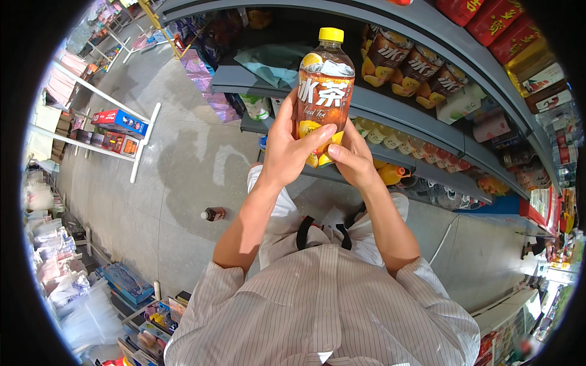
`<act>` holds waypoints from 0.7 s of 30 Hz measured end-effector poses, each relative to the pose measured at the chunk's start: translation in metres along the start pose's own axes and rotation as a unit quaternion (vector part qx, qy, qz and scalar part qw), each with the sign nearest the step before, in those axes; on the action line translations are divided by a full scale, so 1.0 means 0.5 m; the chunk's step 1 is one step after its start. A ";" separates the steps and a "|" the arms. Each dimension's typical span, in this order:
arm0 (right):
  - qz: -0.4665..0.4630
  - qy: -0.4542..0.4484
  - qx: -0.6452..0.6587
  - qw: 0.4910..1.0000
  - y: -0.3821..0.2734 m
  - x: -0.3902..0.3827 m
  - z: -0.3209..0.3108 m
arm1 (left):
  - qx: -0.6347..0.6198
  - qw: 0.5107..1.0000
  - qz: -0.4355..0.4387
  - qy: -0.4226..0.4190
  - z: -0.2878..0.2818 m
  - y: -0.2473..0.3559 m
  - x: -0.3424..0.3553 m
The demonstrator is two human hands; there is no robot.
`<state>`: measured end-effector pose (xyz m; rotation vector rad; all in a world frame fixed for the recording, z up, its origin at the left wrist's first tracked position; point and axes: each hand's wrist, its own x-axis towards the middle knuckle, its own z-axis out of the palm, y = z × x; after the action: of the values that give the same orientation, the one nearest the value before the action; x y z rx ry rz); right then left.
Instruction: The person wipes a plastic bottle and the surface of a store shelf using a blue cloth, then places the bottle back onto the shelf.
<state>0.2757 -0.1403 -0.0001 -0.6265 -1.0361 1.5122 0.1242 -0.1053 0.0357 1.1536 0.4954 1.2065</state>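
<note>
Both hands hold up a plastic bottle of brown drink (325, 91) with a yellow cap and lemon pictures on its label. My left hand (292, 146) wraps round its lower left side, thumb across the front. My right hand (354, 158) grips the lower right side, thumb near the bottom. Behind it, on a grey shelf (262, 79), sit a folded teal cloth (274, 61) and several similar bottles (409, 67) to the right. A smaller dark bottle with a light cap (215, 213) lies on the floor left of my legs.
Grey shelving holds rows of small bottles (400, 143), red cartons (494, 30) above and large water bottles (445, 194) low down. At left stand white racks (144, 158) with boxes (122, 122). Bagged goods (55, 244) and a blue box (125, 283) line the lower left. Grey floor (159, 213) surrounds my legs.
</note>
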 end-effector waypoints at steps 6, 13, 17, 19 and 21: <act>-0.028 -0.007 -0.015 0.999 -0.003 0.001 0.008 | 0.015 1.000 0.018 0.000 0.007 0.013 -0.010; -0.027 0.002 -0.048 0.998 -0.007 -0.042 0.000 | 0.017 0.999 0.024 -0.020 0.034 0.008 -0.036; -0.022 -0.001 -0.041 0.999 -0.010 -0.070 0.012 | 0.024 0.999 0.026 -0.002 0.038 -0.002 -0.064; -0.032 0.002 -0.039 0.999 -0.004 -0.084 0.020 | 0.022 0.999 0.024 -0.013 0.039 0.002 -0.075; -0.043 0.003 -0.037 0.998 -0.004 -0.083 0.030 | 0.023 0.999 0.037 -0.023 0.039 0.011 -0.078</act>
<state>0.2732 -0.1845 0.0020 -0.6310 -1.1048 1.4007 0.1239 -0.1490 0.0382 1.2457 0.4497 1.2353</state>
